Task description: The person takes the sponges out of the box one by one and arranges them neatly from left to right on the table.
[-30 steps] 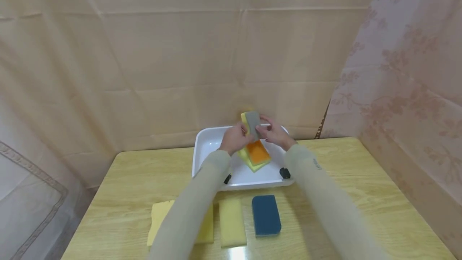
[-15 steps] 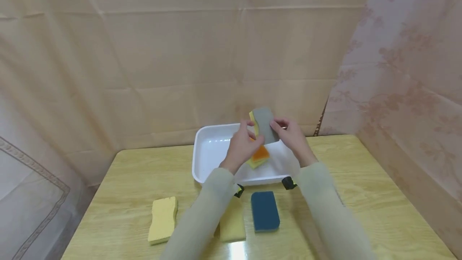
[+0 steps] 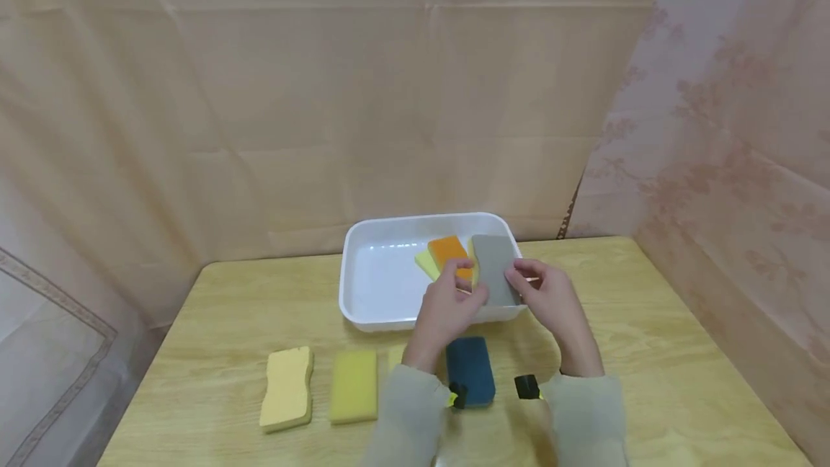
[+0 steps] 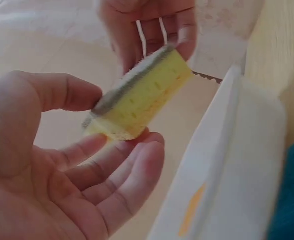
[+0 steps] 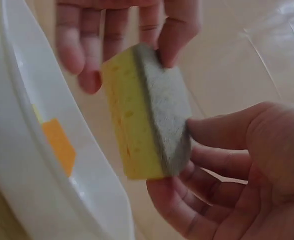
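Both hands hold one sponge (image 3: 494,265), which has a grey scouring face on a yellow foam body. It is raised over the right end of the white tray (image 3: 376,279). My left hand (image 3: 449,312) pinches its left edge, thumb on the grey face and fingers against the foam in the left wrist view. At the opposite edge, my right hand (image 3: 554,301) grips it between thumb and curled fingers, as the right wrist view shows the sponge (image 5: 147,115). Inside the tray lies an orange-topped sponge (image 3: 447,251) across a pale yellow one (image 3: 425,262).
In front of the tray, a wavy-sided pale yellow sponge (image 3: 287,389), a yellow sponge (image 3: 354,386) and a dark blue one (image 3: 470,366) lie in a row. Another yellow sponge (image 3: 395,357) is mostly hidden by the left sleeve. A beige cloth (image 3: 292,128) hangs behind the table.
The hands have drawn the grey-faced sponge to the right and nearer the body, from above the orange-topped sponge to the tray's right end. More of the grey face shows now.
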Action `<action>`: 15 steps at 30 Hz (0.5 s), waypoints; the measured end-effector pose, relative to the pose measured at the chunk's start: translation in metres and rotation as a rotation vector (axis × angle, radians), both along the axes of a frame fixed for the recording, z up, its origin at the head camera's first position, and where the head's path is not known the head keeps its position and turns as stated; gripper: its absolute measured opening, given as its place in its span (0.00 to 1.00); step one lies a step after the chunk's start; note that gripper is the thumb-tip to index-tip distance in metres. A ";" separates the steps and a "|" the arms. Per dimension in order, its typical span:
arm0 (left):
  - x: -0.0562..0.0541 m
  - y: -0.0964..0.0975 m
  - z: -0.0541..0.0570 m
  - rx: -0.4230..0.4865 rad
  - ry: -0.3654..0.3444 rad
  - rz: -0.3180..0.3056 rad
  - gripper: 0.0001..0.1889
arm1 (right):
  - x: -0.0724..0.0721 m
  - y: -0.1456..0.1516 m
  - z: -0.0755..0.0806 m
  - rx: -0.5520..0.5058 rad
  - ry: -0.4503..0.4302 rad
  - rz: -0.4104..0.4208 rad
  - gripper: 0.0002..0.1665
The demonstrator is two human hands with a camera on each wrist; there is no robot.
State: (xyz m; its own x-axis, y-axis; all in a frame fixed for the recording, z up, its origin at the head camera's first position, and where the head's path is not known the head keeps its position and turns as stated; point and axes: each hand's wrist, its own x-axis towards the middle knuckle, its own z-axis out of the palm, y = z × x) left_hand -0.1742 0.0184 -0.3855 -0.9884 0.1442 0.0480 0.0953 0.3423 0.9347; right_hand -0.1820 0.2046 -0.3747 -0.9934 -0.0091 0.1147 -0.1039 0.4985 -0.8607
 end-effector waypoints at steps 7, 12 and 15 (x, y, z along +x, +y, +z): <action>0.019 0.014 -0.012 -0.008 -0.042 -0.016 0.24 | 0.023 0.005 -0.016 0.015 -0.073 -0.070 0.26; 0.034 0.028 -0.024 -0.006 -0.043 -0.026 0.24 | 0.044 0.011 -0.023 0.116 -0.080 -0.126 0.25; 0.043 0.035 -0.035 -0.014 -0.052 -0.037 0.24 | 0.054 0.014 -0.030 0.166 -0.085 -0.145 0.24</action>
State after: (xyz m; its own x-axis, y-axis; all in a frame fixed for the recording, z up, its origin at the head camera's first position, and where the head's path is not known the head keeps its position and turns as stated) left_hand -0.1315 0.0536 -0.4203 -0.9835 0.1806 -0.0060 0.0590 0.3525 0.9339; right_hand -0.1275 0.2185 -0.4050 -0.9916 0.1228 0.0393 0.0486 0.6387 -0.7679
